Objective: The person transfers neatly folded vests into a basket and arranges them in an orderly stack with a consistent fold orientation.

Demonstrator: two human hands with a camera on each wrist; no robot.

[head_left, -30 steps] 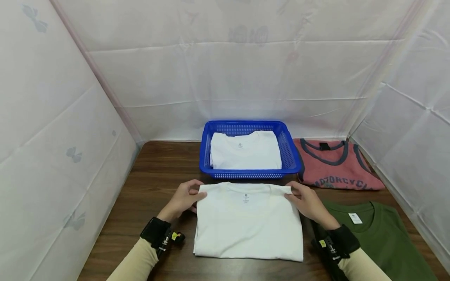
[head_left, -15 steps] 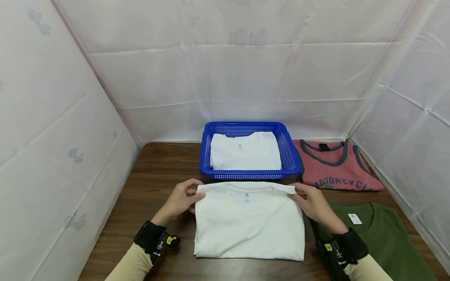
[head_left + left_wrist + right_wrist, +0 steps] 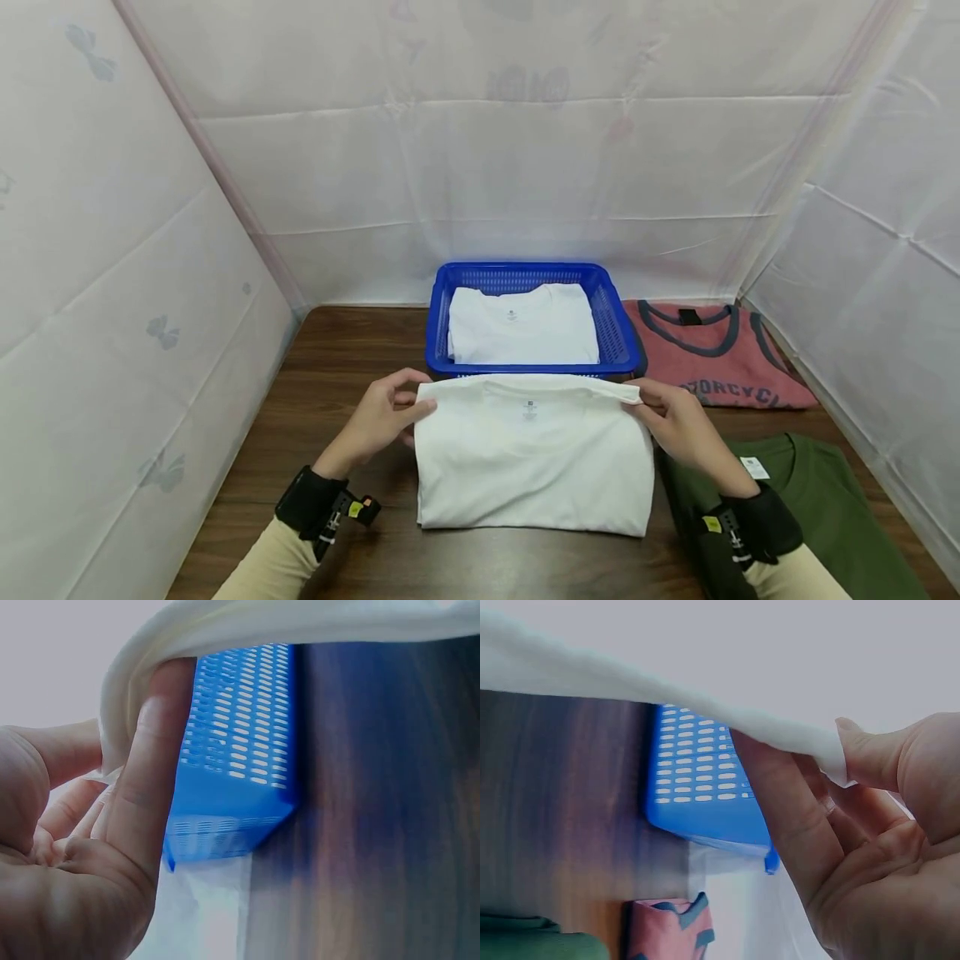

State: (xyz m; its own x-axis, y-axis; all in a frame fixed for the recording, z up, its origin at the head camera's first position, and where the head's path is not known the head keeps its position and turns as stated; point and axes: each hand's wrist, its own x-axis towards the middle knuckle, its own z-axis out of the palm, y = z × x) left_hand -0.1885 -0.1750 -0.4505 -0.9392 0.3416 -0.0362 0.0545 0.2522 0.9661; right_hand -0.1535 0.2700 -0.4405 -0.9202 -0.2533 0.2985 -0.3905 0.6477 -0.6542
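Observation:
A folded white T-shirt (image 3: 532, 467) spans the space between my two hands, its neckline and printed label facing up. My left hand (image 3: 378, 421) pinches its upper left corner, thumb on top and fingers beneath. At the upper right corner my right hand (image 3: 678, 425) pinches the cloth the same way. Both wrist views show the shirt's upper edge raised off the table, with the blue basket (image 3: 240, 727) visible beyond it. In the head view that edge overlaps the front of the basket, where another folded white T-shirt (image 3: 517, 329) lies.
Right of the basket lies a folded red T-shirt (image 3: 720, 358) with dark trim and lettering. A green T-shirt (image 3: 817, 508) is spread at the right, partly under my right forearm. White sheeting (image 3: 510, 183) walls the brown wooden table (image 3: 352, 350) at the back and sides.
Both hands have lifted the white T-shirt's upper edge and moved it slightly forward toward the basket. They have spread a little further apart, and the shirt's lower edge has shifted forward too.

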